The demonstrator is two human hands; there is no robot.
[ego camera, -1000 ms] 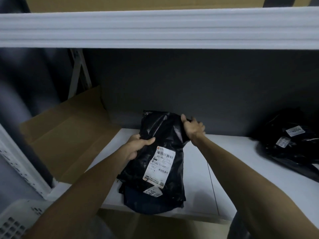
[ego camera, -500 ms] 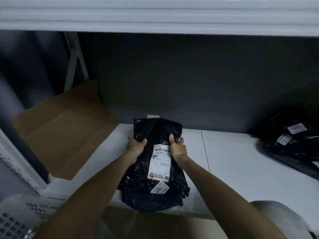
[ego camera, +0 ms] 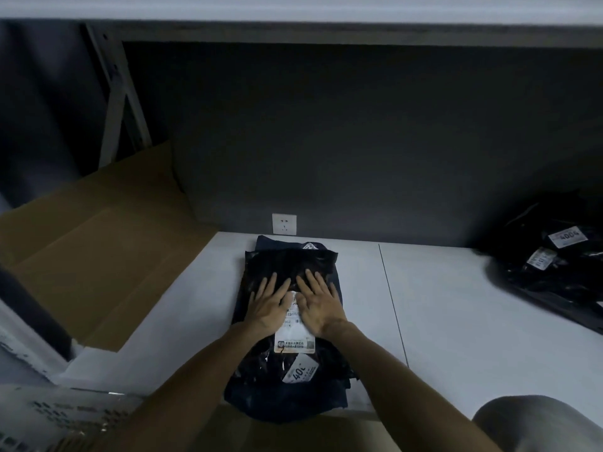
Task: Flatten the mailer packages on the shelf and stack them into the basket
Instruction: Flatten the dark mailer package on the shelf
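Note:
A black mailer package (ego camera: 287, 265) with a white shipping label (ego camera: 294, 340) lies on top of a small stack of dark mailers at the front of the white shelf (ego camera: 440, 305). My left hand (ego camera: 269, 303) and my right hand (ego camera: 319, 301) lie side by side on it, palms down with straight fingers, pressing it flat. The white perforated basket (ego camera: 55, 419) shows at the bottom left, below the shelf edge. Its inside is out of view.
A pile of black mailers (ego camera: 554, 265) with white labels sits at the right of the shelf. A flattened brown cardboard box (ego camera: 98, 256) leans at the left. A wall socket (ego camera: 284, 224) is on the dark back wall. An upper shelf edge spans the top.
The mailer was held upright in both hands a second ago. It has been laid down on the stack, and both hands have moved onto its top and spread flat.

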